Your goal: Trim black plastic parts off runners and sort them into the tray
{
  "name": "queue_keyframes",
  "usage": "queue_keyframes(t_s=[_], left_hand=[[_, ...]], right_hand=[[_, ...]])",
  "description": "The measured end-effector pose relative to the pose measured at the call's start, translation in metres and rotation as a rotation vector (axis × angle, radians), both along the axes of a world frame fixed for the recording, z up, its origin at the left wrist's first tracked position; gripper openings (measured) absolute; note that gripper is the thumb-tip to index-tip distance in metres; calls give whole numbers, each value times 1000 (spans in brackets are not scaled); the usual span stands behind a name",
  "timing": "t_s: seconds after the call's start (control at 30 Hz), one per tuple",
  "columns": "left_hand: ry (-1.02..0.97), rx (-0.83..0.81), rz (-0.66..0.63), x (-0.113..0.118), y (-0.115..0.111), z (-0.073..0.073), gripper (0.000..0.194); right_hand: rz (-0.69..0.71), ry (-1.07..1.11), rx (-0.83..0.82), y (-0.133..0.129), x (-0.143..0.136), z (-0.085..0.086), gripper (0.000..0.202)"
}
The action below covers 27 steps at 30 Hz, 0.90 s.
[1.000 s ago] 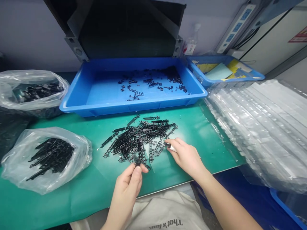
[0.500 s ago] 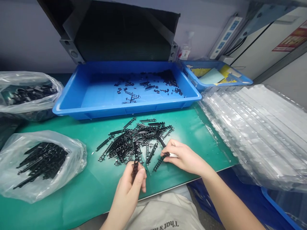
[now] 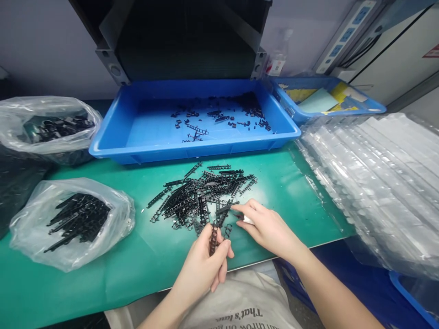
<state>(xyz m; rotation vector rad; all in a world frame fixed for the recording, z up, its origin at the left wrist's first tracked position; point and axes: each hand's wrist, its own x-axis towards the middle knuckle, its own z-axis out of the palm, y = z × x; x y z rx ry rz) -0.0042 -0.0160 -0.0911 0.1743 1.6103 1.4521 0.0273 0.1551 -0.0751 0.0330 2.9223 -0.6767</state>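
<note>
Many thin black ladder-like plastic strips lie in a loose pile [image 3: 192, 196] on the green table mat [image 3: 151, 269]. Near the front edge, my left hand [image 3: 207, 256] is closed around a black strip [image 3: 213, 240], which stands up between thumb and fingers. To its right, my right hand [image 3: 260, 224] holds a small white tool [image 3: 248, 220] in its curled fingers. The index finger of that hand touches the end of a dark strip [image 3: 228, 208] at the pile's right side.
Behind the pile sits a blue tray [image 3: 206, 148] with small black pieces. At the left are two clear bags [image 3: 120, 219] [image 3: 20, 141] of black parts. Stacked clear plastic trays [image 3: 370, 183] stand at the right, below a blue basket [image 3: 343, 112] holding papers.
The view has shifted a little, so the surroundings sit further right. My hands are nearer each other. The right index finger has extended from its curled grip to a strip at the pile.
</note>
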Motion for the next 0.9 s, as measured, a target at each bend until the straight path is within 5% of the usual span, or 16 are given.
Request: queue_keyframes(t_s=[0.13,0.33,0.9], left_hand=[[-30,59,85,-1,0,0,19],[-36,89,137,-1,-2,1,22],[-70,106,111,4,-4,3,23]], right_hand=[[-54,33,-87,0,5,4,29],[73,12,-212,-11,21,10,33],[107,151,-43,-27,31,8,34]])
